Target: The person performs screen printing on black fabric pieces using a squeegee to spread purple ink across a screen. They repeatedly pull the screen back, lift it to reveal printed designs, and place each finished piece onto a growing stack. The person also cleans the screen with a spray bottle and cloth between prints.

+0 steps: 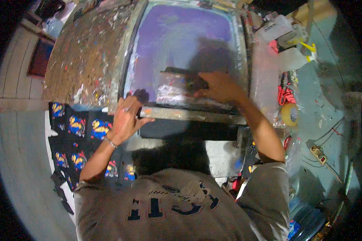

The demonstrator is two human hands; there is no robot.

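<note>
A screen printing frame (193, 115) with a purple-stained mesh (165, 36) lies in front of me. My left hand (126, 116) grips its near left corner, fingers over the edge and thumb stretched along the front rail. Inside the frame, toward the near side, my right hand (220, 86) is closed on a paint-smeared squeegee (175, 79). The squeegee lies across the mesh, its right end partly hidden by my hand and by shadow. Under the near rail, a dark surface (165, 129) shows.
A paint-spattered board (84, 56) stands left of the frame. Below it, black fabric (82, 138) carries several colourful prints. At right are a tape roll (289, 114), red-handled scissors (283, 92), a plastic container (275, 28) and a power strip (318, 155).
</note>
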